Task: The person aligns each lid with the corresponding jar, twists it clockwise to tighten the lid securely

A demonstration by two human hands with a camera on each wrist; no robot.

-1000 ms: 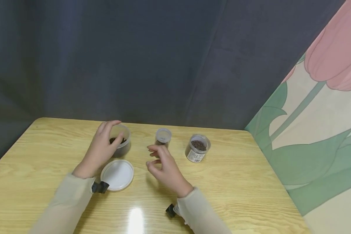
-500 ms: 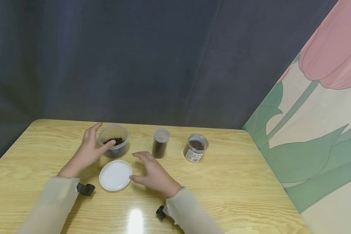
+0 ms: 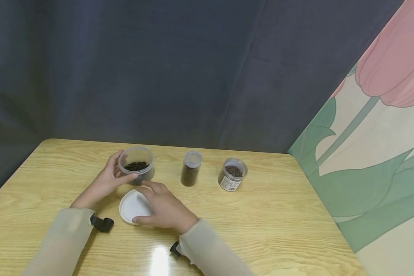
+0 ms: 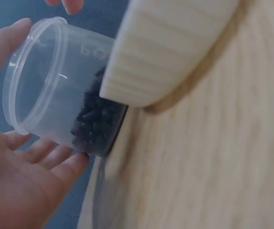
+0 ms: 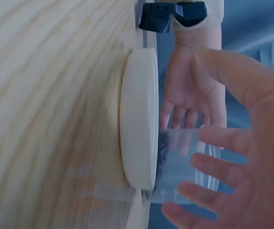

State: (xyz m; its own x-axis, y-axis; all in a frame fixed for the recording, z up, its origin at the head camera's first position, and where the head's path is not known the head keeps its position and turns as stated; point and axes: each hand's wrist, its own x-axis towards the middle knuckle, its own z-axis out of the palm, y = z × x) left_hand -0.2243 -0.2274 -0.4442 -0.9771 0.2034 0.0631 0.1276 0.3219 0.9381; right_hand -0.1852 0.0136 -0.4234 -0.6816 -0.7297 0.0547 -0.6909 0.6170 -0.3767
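Observation:
A clear plastic tub (image 3: 148,170) with dark bean-like pieces at its bottom stands at the table's back left. My left hand (image 3: 105,180) holds it round the side, thumb at the front rim and fingers along the left wall; the left wrist view shows this hand (image 4: 27,176) close against the tub (image 4: 51,105). A round white lid (image 3: 131,207) lies flat just in front of the tub. Over the lid's right part hovers my right hand (image 3: 167,209), fingers spread and holding nothing. In the right wrist view its fingers (image 5: 223,167) are apart from the lid (image 5: 139,119).
A narrow clear jar (image 3: 189,174) with dark contents stands right of the tub. Farther right is a labelled jar (image 3: 230,182) holding brown bits. A dark curtain (image 3: 179,76) hangs behind the wooden table (image 3: 279,214); a flower-patterned wall (image 3: 372,168) is at right.
My left hand has moved from above the tub down to its left side and round it. My right hand has moved left, from near the narrow jar to over the lid, its fingers spreading.

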